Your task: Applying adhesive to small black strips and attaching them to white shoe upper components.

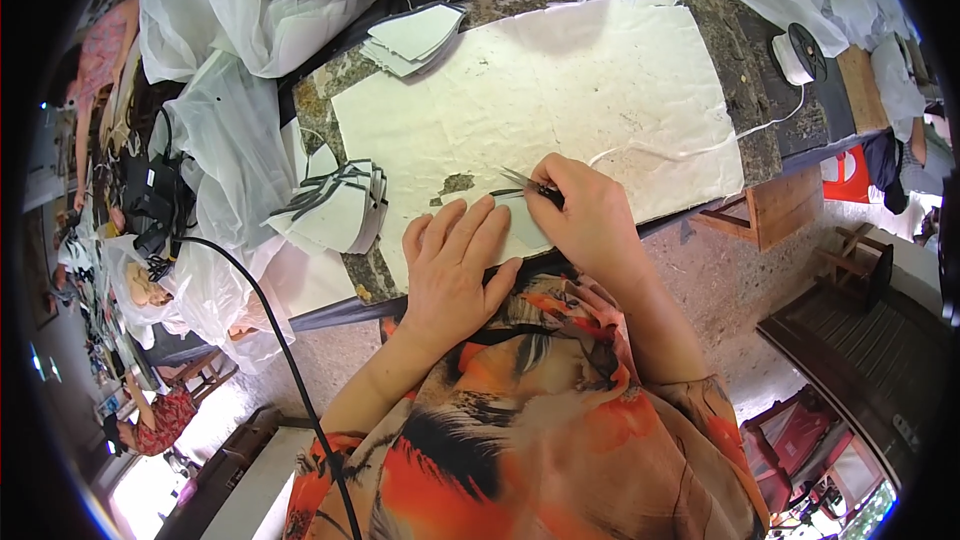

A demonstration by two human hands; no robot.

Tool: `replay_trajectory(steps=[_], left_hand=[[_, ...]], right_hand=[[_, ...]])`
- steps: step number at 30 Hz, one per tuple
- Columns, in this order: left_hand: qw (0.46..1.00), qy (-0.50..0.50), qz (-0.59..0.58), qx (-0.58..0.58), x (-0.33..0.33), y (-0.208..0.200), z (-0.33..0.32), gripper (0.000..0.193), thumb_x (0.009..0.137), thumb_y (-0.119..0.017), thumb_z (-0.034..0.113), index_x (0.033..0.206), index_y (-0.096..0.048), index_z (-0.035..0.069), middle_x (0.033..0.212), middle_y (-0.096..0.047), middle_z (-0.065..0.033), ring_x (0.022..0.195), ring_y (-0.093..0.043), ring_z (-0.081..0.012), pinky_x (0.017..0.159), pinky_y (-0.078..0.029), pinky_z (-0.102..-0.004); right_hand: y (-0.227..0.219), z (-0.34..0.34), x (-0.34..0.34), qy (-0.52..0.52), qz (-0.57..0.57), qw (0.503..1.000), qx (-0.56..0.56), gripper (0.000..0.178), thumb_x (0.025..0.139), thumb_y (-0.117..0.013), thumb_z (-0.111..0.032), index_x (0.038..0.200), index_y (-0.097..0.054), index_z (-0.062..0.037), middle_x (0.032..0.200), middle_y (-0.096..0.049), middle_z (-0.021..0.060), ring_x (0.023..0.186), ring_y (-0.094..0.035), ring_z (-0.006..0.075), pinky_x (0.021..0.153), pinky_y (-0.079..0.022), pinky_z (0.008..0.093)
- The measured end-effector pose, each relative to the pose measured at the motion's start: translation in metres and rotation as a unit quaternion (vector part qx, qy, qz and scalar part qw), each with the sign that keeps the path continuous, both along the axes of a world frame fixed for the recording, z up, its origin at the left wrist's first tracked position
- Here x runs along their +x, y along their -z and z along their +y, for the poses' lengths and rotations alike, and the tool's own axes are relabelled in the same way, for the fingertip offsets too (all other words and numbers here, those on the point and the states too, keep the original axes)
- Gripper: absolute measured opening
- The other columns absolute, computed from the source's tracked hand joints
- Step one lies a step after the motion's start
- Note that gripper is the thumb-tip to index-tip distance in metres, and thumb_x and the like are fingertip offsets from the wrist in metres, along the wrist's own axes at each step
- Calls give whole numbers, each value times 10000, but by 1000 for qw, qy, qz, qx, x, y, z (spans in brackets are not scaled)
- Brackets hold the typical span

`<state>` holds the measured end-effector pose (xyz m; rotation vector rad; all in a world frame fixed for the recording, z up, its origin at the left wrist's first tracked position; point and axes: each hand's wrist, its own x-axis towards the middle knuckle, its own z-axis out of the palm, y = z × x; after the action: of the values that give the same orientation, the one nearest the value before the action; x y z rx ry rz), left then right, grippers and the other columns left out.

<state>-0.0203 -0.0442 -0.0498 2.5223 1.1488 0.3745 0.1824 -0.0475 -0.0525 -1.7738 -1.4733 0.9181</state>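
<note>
My left hand (455, 262) lies flat, fingers stretched out, over a pale grey-white cut piece (526, 224) with a dark edge near the front of the table. Close beside it, my right hand (590, 212) is closed around small scissors (519, 178) with dark handles. Their thin metal blades point up and left, above the dark edge of the piece. Much of the piece is hidden under my hands. Both hands rest over a large white sheet (540, 80) that covers the table's middle.
Stacks of dark-edged white pieces lie at the left (340, 208) and far left (415, 38). A spool of white tape (795, 55) stands at the far right, its tape trailing over the sheet. Plastic bags (235, 140) and a black cable (262, 290) crowd the left. Other people sit further off.
</note>
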Motion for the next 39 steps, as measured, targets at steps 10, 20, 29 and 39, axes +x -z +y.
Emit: replay_trajectory(steps=[10, 20, 29, 39], left_hand=[[1000, -9, 11, 8, 7, -5, 0, 544, 890, -724, 350, 1354, -640, 79, 1365, -612, -77, 1261, -513, -291, 1091, -320, -475], [999, -38, 21, 32, 20, -1, -4, 478, 918, -712, 370, 1313, -665, 104, 1289, -612, -81, 1244, -501, -298, 1054, -332, -479], [999, -7, -5, 54, 30, -2, 4, 389, 880, -742, 204, 1241, -669, 82, 1213, -636, -89, 1182, -556, -308, 1051, -384, -458], [999, -2, 6, 50, 31, -8, 7, 403, 864, -751, 176, 1249, -661, 98, 1156, -651, -55, 1121, -593, -261, 1014, -404, -446]], right_hand=[[1, 1, 0, -17, -37, 998, -38, 192, 861, -691, -185, 916, -591, -30, 846, -662, 165, 802, -654, 389, 701, -514, 475], [-1, 1, 1, -25, -37, 998, -39, 183, 881, -671, -189, 930, -593, -30, 858, -665, 180, 813, -654, 398, 704, -518, 480], [-14, -3, 13, -10, -77, 995, -69, 182, 944, -607, -221, 938, -609, -40, 783, -678, 182, 723, -659, 417, 658, -508, 509], [-12, -9, 19, -4, -88, 993, -72, 173, 935, -602, -215, 941, -611, -43, 769, -680, 188, 726, -668, 410, 656, -515, 506]])
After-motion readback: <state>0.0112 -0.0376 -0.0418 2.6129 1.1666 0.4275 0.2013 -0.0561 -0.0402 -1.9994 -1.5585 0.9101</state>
